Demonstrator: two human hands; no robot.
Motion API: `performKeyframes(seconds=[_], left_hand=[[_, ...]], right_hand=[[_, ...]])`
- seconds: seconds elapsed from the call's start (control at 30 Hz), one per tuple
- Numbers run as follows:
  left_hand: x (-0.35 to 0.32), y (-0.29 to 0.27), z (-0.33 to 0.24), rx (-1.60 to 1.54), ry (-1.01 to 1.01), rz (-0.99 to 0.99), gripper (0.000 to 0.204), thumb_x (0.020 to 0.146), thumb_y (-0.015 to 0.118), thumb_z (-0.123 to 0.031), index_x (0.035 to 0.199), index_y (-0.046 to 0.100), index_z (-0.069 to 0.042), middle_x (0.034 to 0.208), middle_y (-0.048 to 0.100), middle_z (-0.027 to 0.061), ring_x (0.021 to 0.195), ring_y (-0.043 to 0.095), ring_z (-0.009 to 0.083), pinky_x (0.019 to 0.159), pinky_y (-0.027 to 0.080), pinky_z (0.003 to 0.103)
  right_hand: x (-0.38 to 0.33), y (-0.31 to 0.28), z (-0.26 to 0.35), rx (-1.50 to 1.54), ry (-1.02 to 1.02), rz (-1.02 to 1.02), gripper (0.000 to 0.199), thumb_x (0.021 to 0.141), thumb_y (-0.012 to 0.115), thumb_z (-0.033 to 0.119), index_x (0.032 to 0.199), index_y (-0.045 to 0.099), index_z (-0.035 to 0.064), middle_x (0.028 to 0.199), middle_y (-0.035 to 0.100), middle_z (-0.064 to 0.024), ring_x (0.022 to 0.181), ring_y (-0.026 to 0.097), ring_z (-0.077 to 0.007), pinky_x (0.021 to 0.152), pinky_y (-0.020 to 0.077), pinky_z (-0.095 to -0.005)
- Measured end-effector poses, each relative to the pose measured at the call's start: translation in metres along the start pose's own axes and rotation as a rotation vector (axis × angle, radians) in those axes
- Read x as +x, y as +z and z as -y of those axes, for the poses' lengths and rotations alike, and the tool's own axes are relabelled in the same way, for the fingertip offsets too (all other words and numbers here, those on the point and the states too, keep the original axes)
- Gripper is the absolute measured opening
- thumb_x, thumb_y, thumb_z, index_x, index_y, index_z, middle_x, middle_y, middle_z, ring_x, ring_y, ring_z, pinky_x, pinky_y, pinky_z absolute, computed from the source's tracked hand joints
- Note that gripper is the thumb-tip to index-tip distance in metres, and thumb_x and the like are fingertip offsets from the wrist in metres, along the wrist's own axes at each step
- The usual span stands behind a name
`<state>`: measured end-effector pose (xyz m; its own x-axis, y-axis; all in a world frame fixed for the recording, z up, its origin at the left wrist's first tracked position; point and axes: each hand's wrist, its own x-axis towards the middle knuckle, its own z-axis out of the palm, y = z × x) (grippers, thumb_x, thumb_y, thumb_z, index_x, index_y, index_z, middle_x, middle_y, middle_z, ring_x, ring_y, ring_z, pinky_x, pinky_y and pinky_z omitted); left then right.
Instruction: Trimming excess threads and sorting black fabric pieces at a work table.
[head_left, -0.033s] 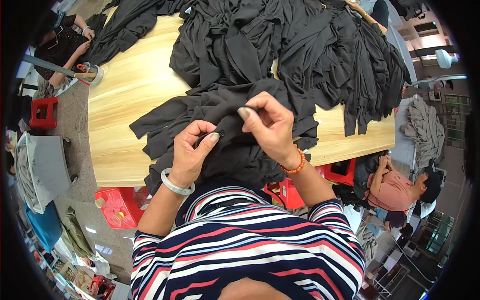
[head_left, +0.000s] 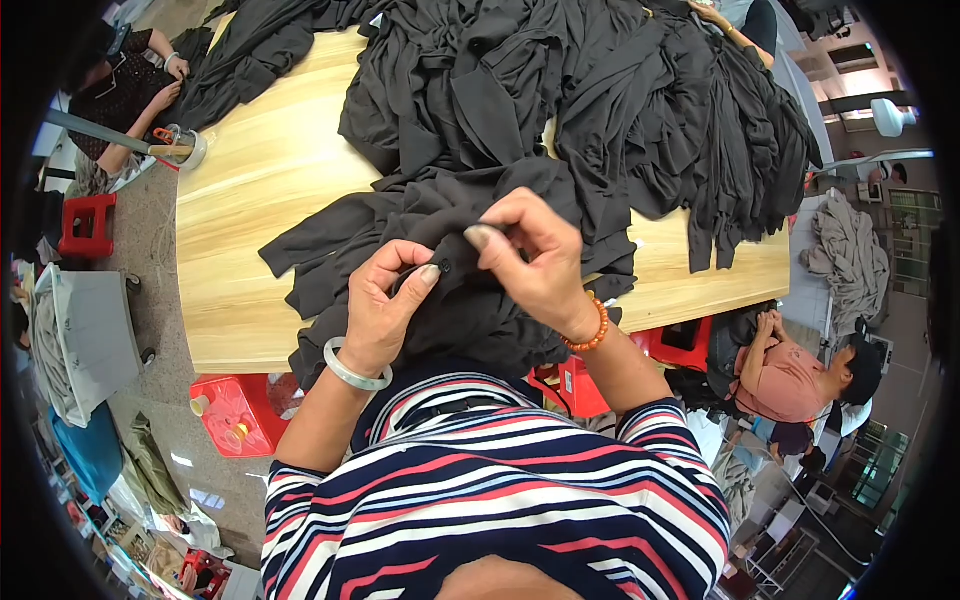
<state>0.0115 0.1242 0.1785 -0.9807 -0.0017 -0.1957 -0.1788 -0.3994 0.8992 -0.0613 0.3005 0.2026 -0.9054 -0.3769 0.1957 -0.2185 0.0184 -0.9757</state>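
A dark garment [head_left: 470, 315] lies bunched in front of me at the table's near edge. My left hand [head_left: 378, 305], with a pale bangle on its wrist, pinches an edge of it between thumb and fingers. By the thumb tip a small dark round button [head_left: 446, 267] shows on the cloth. Just to the right and slightly higher, my right hand [head_left: 543, 268], wearing an orange bead bracelet, has thumb and forefinger pressed together. What sits in that pinch is too small to make out. The two hands are a short gap apart.
Heaped dark garments [head_left: 640, 90] cover the far part of the wooden table [head_left: 235, 260]. Red stools [head_left: 232, 412] stand by its near edge. A wheeled white bin [head_left: 95, 335] is at left. Other people sit at the far left and at right, one in a pink top [head_left: 785, 375].
My right hand has shifted slightly down and to the left, nearer the button. The left hand and the garment look the same.
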Motion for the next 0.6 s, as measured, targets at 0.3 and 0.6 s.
performKeyframes(seconds=[0.3, 0.6], left_hand=[[0.002, 0.009, 0.001, 0.108, 0.144, -0.025, 0.012, 0.091, 0.063, -0.009, 0.098, 0.059, 0.001, 0.089, 0.059, -0.002, 0.079, 0.051, 0.0027, 0.072, 0.042, 0.017], [0.006, 0.012, 0.01, 0.106, 0.131, -0.081, 0.007, 0.09, 0.061, -0.004, 0.095, 0.059, 0.0, 0.088, 0.059, -0.0019, 0.079, 0.05, 0.0031, 0.073, 0.041, 0.017]], right_hand=[[-0.005, 0.002, -0.005, 0.101, 0.198, 0.187, 0.006, 0.087, 0.061, -0.001, 0.092, 0.06, -0.004, 0.092, 0.055, -0.0046, 0.07, 0.057, -0.006, 0.061, 0.0483, -0.0176], [-0.006, 0.001, -0.008, -0.125, -0.133, 0.137, 0.012, 0.08, 0.066, -0.005, 0.09, 0.062, -0.001, 0.094, 0.063, -0.0078, 0.07, 0.057, -0.0071, 0.056, 0.0461, -0.0202]])
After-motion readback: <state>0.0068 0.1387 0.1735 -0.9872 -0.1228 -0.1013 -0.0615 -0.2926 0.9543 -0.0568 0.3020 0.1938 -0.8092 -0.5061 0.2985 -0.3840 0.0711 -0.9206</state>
